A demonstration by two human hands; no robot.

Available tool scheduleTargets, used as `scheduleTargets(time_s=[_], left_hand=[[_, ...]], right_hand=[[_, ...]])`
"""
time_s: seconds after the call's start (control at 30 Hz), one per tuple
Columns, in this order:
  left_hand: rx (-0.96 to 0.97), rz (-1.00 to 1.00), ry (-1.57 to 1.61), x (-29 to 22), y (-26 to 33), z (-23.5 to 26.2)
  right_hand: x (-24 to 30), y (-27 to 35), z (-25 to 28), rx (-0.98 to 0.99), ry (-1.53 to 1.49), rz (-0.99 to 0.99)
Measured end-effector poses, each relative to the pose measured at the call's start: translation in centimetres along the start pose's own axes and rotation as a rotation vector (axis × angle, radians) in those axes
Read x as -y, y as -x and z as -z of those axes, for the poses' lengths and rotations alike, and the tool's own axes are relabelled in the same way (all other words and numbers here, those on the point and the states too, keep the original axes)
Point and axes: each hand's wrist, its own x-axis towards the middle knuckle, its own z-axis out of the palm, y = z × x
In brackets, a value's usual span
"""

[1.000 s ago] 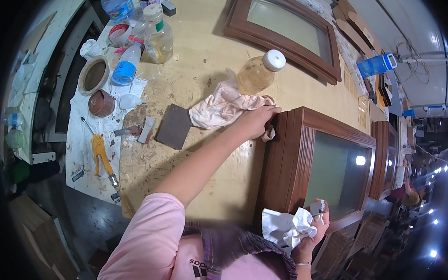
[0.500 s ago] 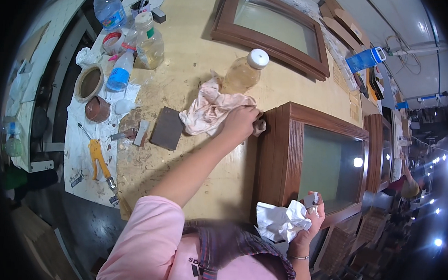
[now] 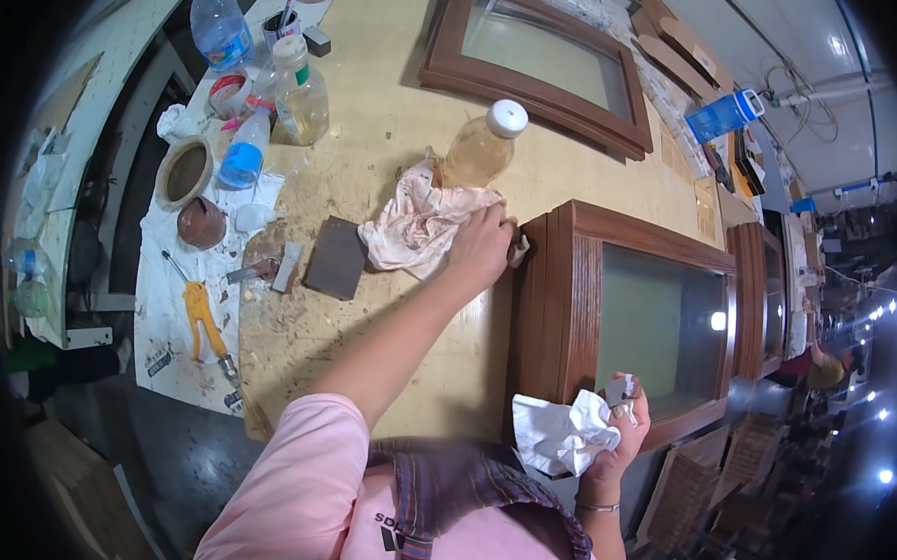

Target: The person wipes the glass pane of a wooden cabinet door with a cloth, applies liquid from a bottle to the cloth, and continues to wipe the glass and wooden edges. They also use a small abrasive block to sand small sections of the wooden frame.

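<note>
My left hand [image 3: 482, 246] is closed over the right end of a crumpled, stained pinkish rag [image 3: 408, 223], beside the left side of a brown wooden frame with a glass pane [image 3: 657, 309]. Close behind the rag stands a white-capped bottle of yellowish liquid [image 3: 479, 151]. Near the frame's front corner, my right hand [image 3: 620, 443] grips crumpled white paper [image 3: 557, 432]. A small flat grey piece [image 3: 619, 390], perhaps a scraper blade, sticks up between its fingertips. To the left of the rag lies a dark brown block [image 3: 336, 258].
On the left are a yellow-handled air blow gun [image 3: 202, 314], a putty knife [image 3: 256, 271], a round pot [image 3: 186, 171], a brown cup [image 3: 202, 223] and several bottles. Another glazed frame [image 3: 438, 64] lies at the back. A blue jug [image 3: 721, 119] stands far right.
My left hand has shifted slightly left and bunched the rag a little. My right hand keeps its hold on the paper and grey piece, nearly still. The view has shifted slightly.
</note>
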Motion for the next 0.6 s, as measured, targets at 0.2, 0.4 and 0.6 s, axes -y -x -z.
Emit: scheduleTargets(time_s=[0.2, 0.4, 0.6], left_hand=[[0.14, 0.146, 0.083, 0.1, -2.5, -0.3], [0.109, 0.172, 0.012, -0.8, -3.3, -0.4], [0.127, 0.009, -0.098, -0.4, -2.0, 0.8]], right_hand=[[0.3, 0.3, -0.6, 0.009, -0.003, 0.023], [0.1, 0.2, -0.1, 0.046, -0.029, 0.018], [0.0, -0.1, 0.0, 0.07, -0.073, 0.008]])
